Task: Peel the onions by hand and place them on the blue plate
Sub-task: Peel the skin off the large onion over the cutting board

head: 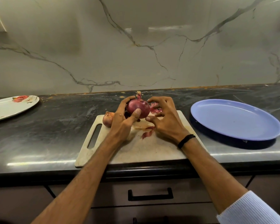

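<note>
Above the far part of a pale cutting board (pixel 144 149), my left hand (pixel 122 117) grips a red onion (pixel 140 107), thumb across its front and fingers behind it. The onion's dry tip points up. My right hand (pixel 166 122) curls around the onion's right side, with thumb and index fingertip against it. A smaller brownish onion (pixel 107 119) with its skin on lies on the board just left of my left hand. To the right on the counter stands the blue plate (pixel 236 120), with nothing on it.
Torn red skin pieces (pixel 147 134) lie on the board under my hands, with more behind my right hand (pixel 154 109). A white plate with a red flower pattern (pixel 10 107) sits at the far left. The marble wall stands close behind, and a drawer handle (pixel 150 194) is below the counter edge.
</note>
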{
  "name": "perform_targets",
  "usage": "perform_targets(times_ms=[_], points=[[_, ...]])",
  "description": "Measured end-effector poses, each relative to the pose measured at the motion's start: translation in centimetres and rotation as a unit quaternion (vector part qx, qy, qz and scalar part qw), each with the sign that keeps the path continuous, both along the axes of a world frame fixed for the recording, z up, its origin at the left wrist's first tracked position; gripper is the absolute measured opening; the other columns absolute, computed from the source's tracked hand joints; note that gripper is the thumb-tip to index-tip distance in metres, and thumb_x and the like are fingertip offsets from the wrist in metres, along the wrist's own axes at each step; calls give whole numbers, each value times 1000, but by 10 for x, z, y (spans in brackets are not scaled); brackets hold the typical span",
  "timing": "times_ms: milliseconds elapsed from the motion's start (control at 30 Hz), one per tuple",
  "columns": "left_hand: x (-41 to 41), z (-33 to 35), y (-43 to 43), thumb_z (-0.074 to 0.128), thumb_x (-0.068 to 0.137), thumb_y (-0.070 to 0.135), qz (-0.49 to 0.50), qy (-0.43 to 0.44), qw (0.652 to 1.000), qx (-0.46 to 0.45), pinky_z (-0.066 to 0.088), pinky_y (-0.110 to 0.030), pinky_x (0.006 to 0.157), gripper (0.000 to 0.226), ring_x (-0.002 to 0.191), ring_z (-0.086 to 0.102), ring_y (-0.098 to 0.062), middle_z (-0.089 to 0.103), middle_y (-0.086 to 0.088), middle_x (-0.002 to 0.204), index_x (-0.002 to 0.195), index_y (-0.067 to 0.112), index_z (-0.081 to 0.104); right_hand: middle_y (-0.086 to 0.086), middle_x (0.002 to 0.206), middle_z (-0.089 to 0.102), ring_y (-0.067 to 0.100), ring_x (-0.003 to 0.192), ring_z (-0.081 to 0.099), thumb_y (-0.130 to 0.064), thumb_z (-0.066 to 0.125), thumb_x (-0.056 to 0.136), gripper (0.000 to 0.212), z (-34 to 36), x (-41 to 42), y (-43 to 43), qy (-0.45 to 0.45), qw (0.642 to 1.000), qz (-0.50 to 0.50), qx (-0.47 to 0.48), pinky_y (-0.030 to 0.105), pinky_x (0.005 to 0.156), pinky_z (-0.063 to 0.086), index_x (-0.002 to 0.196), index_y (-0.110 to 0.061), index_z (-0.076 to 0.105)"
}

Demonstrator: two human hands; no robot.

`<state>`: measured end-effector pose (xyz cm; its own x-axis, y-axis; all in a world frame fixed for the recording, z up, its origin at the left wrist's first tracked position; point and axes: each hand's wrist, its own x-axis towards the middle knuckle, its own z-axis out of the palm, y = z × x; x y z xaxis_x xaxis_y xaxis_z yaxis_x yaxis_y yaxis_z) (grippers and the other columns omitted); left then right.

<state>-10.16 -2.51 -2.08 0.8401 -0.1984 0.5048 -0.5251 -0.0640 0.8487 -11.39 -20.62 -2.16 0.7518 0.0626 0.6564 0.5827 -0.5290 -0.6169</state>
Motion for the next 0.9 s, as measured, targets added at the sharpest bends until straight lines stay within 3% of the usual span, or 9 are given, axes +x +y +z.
perform_targets(times_ms=[333, 500, 700, 900], points=[[-2, 0, -1, 64, 85, 28, -31, 0, 999, 33, 55, -18, 82, 56, 110, 60, -18, 46, -7, 136, 139, 24, 48, 3, 130, 39, 23, 111, 53, -15, 81, 78, 55, -7, 7, -2, -22, 998, -6, -64, 27, 84, 55, 122, -32, 52], [-4, 2, -1, 64, 89, 26, -31, -1, 999, 31, 56, -18, 80, 57, 107, 62, -9, 48, -3, 133, 142, 16, 48, -1, 124, 46, 17, 104, 57, -8, 81, 77, 52, -5, 5, -1, -28, 999, 8, -44, 21, 77, 54, 120, -23, 56], [-3, 4, 0, 61, 89, 26, -35, 3, 999, 7, 57, -19, 76, 56, 102, 64, 2, 49, -12, 134, 141, 9, 48, -4, 119, 48, 13, 97, 59, -10, 79, 80, 47, -4, 4, -1, -39, 999, 18, -32, 15, 73, 51, 120, -19, 55], [-1, 0, 0, 65, 89, 30, -33, 3, 999, 24, 57, -20, 78, 58, 108, 61, -18, 46, -12, 138, 142, 13, 49, -1, 122, 50, 14, 100, 58, -6, 78, 81, 51, -5, 5, -3, -34, 998, 26, -50, 10, 73, 51, 124, -19, 55]])
